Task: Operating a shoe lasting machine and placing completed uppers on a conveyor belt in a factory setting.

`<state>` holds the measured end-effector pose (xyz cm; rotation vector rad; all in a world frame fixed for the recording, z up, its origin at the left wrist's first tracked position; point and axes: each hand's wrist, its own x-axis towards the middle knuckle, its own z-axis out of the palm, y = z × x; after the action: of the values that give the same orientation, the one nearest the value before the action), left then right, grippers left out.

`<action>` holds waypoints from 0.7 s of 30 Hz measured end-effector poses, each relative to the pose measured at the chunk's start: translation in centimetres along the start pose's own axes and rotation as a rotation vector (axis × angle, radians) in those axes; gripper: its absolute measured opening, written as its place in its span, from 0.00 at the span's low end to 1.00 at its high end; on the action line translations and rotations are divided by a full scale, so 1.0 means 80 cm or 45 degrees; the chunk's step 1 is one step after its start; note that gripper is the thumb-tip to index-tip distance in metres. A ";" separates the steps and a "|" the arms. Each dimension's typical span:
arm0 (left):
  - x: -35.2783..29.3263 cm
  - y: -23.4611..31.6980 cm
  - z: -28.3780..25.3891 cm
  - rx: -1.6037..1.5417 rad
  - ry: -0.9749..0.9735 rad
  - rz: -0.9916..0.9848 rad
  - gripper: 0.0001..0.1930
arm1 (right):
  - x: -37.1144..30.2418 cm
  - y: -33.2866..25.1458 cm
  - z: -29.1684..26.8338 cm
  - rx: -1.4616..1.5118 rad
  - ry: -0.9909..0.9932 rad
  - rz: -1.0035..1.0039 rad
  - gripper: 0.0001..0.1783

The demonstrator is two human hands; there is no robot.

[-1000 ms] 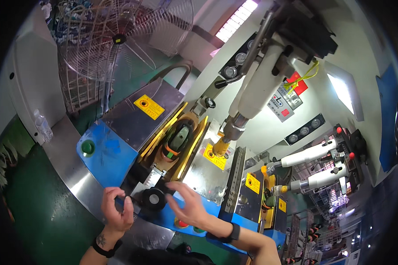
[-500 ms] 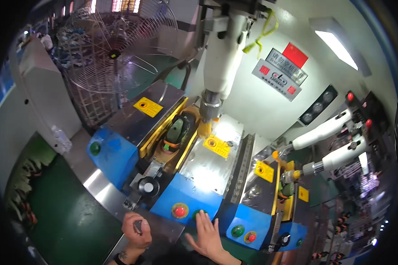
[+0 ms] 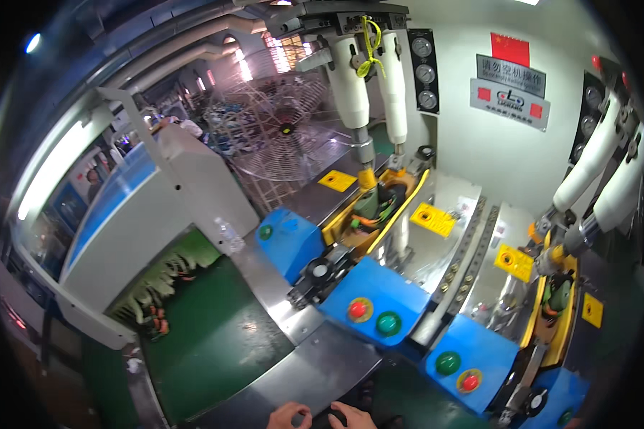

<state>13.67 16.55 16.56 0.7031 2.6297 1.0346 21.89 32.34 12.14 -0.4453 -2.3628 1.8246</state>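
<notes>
Left hand (image 3: 290,416) and right hand (image 3: 350,416), bottom middle
Both are curled about half open and look empty; a green and black shoe (image 3: 367,209) sits between yellow plates (image 3: 334,230), near the frame's middle

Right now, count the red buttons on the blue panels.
2: one red button left of a green button on the central blue panel; another right of a green button on the next panel.

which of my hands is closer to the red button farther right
Right. Your right hand is apart from the red button, to its lower left in the picture; your left hand is farther left.
</notes>
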 end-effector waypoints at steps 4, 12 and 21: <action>-0.074 -0.035 -0.026 -0.018 0.114 -0.069 0.08 | -0.017 -0.028 0.023 0.045 -0.308 -0.100 0.20; -0.076 -0.144 -0.028 -0.122 0.015 0.174 0.16 | -0.005 -0.069 0.134 -0.123 -0.454 -0.122 0.18; -0.019 -0.482 -0.180 -0.144 0.547 -0.328 0.21 | 0.078 -0.089 0.353 -0.292 -0.728 -0.016 0.18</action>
<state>-3.86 -17.06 0.52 0.1152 2.8757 1.3629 7.16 6.53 10.98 0.0973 -2.9459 1.8713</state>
